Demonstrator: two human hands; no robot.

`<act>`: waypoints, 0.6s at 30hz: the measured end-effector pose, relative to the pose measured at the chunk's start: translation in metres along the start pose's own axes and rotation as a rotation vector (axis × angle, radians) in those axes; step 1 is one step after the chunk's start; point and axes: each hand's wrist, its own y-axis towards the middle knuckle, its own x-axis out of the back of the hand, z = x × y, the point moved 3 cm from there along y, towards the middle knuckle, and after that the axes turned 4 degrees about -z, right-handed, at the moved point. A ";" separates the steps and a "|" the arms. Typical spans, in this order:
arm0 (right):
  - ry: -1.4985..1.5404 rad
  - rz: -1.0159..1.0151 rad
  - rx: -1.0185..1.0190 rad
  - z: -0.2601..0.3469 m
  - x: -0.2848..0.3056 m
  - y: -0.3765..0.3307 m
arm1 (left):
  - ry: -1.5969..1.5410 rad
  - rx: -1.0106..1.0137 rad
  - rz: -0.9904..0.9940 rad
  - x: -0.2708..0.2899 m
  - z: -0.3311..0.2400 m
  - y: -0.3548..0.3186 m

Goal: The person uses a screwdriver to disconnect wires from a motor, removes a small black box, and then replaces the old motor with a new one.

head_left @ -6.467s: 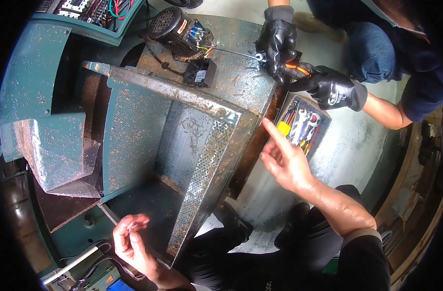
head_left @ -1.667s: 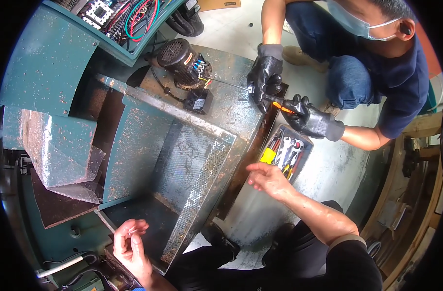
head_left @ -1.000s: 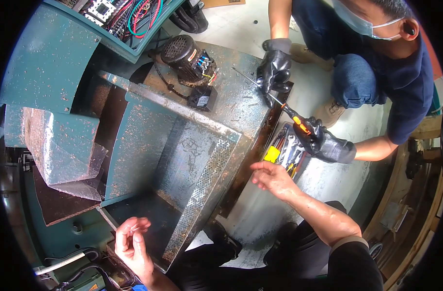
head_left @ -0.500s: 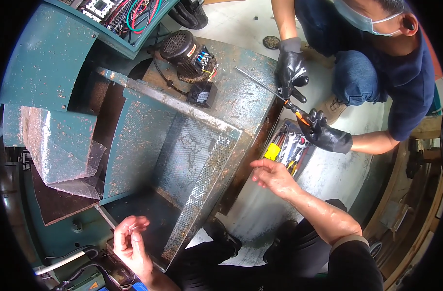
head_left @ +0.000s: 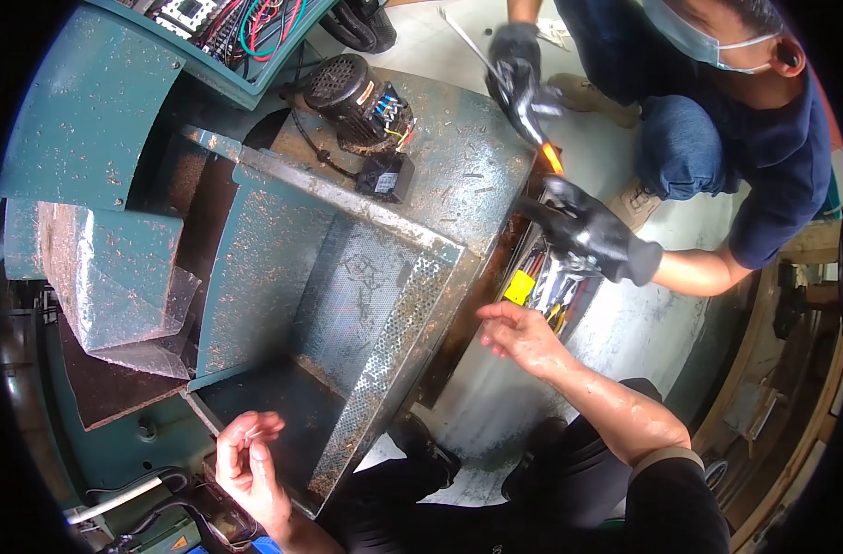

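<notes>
My left hand (head_left: 253,471) hovers over the near left corner of a green metal machine housing (head_left: 264,268), its fingers loosely curled and the thumb apart. I see nothing held in it. My right hand (head_left: 523,340), also empty, hangs above the floor just right of the housing's edge, index finger stretched out and the others bent. It is nearest a tray of hand tools (head_left: 569,309) with a yellow item (head_left: 519,287) in it. Across from me a crouching co-worker in black gloves has a long screwdriver (head_left: 537,138) with an orange and black handle; their lower glove (head_left: 587,226) is over the tray.
A black electric motor (head_left: 352,102) with exposed wires and a small black box (head_left: 384,175) sit on the housing. Perforated mesh (head_left: 384,346) lines its opening. An electrical box (head_left: 246,46) full of wires stands far left. A bent clear sheet (head_left: 117,286) lies left.
The co-worker's upper glove has moved up and left with the screwdriver, turning it steeper. Their lower glove has left the handle and moved over the tool tray. My hands have stayed still.
</notes>
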 end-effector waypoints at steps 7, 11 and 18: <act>-0.034 -0.001 -0.019 0.001 -0.001 0.000 | 0.002 0.009 -0.001 0.000 0.001 -0.001; -0.032 -0.007 -0.017 0.000 0.000 -0.001 | 0.053 -0.026 0.001 -0.001 0.001 -0.001; -0.026 0.002 0.004 -0.001 0.000 0.000 | 0.053 -0.042 0.005 0.000 0.001 -0.001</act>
